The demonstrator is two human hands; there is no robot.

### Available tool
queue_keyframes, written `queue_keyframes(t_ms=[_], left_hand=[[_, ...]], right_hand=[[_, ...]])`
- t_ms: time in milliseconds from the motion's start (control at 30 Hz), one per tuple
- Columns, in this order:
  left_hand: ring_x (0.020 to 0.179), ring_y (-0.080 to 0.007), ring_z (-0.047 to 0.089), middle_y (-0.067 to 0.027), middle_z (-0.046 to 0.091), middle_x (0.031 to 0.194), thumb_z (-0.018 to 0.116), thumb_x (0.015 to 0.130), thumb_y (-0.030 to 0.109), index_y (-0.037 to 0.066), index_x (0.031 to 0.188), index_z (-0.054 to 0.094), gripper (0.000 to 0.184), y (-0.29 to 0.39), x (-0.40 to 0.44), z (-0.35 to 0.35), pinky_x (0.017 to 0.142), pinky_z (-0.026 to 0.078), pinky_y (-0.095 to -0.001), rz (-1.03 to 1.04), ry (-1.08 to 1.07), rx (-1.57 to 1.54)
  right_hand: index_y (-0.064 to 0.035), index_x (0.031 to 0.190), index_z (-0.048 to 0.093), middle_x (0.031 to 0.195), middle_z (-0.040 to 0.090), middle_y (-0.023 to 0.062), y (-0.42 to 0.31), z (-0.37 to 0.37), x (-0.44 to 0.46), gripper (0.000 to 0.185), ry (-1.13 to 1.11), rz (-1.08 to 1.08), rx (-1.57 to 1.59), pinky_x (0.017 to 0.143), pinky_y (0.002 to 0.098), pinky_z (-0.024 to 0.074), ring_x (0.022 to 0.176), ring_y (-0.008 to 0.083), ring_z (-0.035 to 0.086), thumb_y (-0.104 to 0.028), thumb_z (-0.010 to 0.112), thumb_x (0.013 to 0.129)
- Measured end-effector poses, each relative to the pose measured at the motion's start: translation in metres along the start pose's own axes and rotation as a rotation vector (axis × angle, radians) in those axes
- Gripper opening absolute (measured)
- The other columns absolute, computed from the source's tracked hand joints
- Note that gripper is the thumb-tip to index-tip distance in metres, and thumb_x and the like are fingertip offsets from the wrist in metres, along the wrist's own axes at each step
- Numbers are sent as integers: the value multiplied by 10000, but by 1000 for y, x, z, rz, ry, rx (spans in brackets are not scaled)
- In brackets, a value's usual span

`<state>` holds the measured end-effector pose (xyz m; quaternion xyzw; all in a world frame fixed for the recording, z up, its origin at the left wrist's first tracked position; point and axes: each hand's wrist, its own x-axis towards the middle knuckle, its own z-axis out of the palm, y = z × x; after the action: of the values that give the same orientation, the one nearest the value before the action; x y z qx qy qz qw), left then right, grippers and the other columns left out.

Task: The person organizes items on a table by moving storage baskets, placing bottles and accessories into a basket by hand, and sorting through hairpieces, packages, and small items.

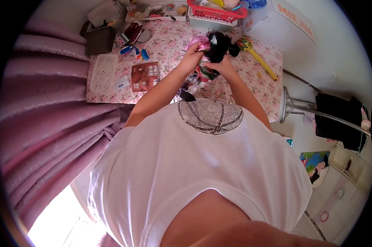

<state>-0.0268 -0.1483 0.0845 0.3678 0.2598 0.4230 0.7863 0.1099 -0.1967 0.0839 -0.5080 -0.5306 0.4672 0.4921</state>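
Both hands are at a bundle of hair ties or similar soft pieces near the back middle of the flowered table. My left hand (191,59) has its fingers closed on the pink part (199,40) of the bundle. On the other side, my right hand (223,66) grips the bundle's lower right, its thumb over a red, green and white patterned piece (204,71). Black fluffy material (219,46) with a small white patch rises between the hands. The fingertips are partly hidden by the bundle.
Right of the hands lies a yellow-handled toy (260,61). A red basket (219,15) and a white box (276,24) stand behind. On the left are a brown packet (144,76), a white lace mat (103,74) and blue clips (134,52). Purple curtains (50,103) hang beside the table.
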Motion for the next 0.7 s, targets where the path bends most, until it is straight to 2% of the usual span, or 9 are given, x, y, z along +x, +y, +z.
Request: queue_keyframes(t_ms=[133, 233, 300, 367, 433, 533, 567, 633, 700], left_hand=[[814, -104, 496, -21, 514, 863, 445, 767, 22, 64, 1043, 439, 279, 9, -3, 10, 704, 424, -230, -138, -98, 74], [914, -141, 483, -30, 492, 976, 425, 794, 55, 68, 1071, 417, 278, 5, 1, 8, 750, 425, -284, 29, -62, 187], [914, -132, 475, -37, 507, 978, 441, 801, 86, 70, 1031, 449, 231, -9, 7, -17, 723, 412, -264, 104, 47, 287], [883, -130, 484, -43, 524, 959, 442, 801, 93, 66, 994, 474, 197, -15, 6, -43, 714, 405, -255, 83, 173, 356], [841, -128, 492, -44, 539, 929, 441, 799, 92, 66, 958, 493, 169, -19, -1, -62, 699, 400, -251, 29, 287, 366], [789, -126, 500, -44, 552, 891, 439, 795, 91, 64, 933, 508, 156, -30, -8, -83, 681, 398, -250, -31, 363, 400], [774, -126, 502, -44, 555, 880, 438, 794, 90, 63, 930, 510, 156, -35, -9, -89, 676, 397, -250, -46, 374, 413], [770, -124, 501, -44, 554, 883, 437, 788, 84, 61, 933, 512, 166, -51, -9, -104, 668, 399, -244, -57, 356, 427], [748, -121, 502, -43, 557, 863, 444, 774, 83, 53, 930, 516, 174, -61, -11, -112, 661, 401, -241, -73, 360, 449]], right_hand=[[-7, 1088, 416, 906, 518, 60, -8, -20, -9, 563, 135, 119, -26, 762, 278, 413, 846, 167, 500, -112, 671, 597], [-1, 1089, 414, 900, 531, 68, 24, -49, -14, 473, 256, 192, 310, 646, 272, 460, 751, 154, 548, -74, 606, 663], [-8, 1117, 389, 914, 528, 70, 44, -70, -23, 478, 546, 370, 546, 638, 263, 466, 746, 150, 553, -78, 593, 690], [4, 1094, 408, 913, 528, 70, 63, -98, -34, 464, 679, 362, 459, 637, 248, 459, 748, 137, 542, -74, 604, 680], [28, 1054, 463, 864, 563, 88, 57, -109, -47, 451, 701, 202, 266, 666, 268, 464, 728, 172, 564, -135, 629, 667], [21, 1078, 449, 853, 557, 92, 118, -138, -67, 552, 669, 259, -224, 657, 270, 462, 714, 177, 553, -130, 668, 594], [29, 1104, 412, 965, 515, 162, 121, -138, -75, 683, 562, 195, -433, 739, 317, 440, 833, 249, 528, -194, 706, 529], [34, 1155, 345, 1111, 405, 241, 125, -120, -85, 825, 564, 400, -960, 854, 365, 368, 987, 342, 441, -287, 729, 498], [23, 1202, 284, 1227, 258, 271, 108, -104, -83, 911, 462, 470, -1049, 916, 412, 290, 1122, 389, 297, -345, 731, 498]])
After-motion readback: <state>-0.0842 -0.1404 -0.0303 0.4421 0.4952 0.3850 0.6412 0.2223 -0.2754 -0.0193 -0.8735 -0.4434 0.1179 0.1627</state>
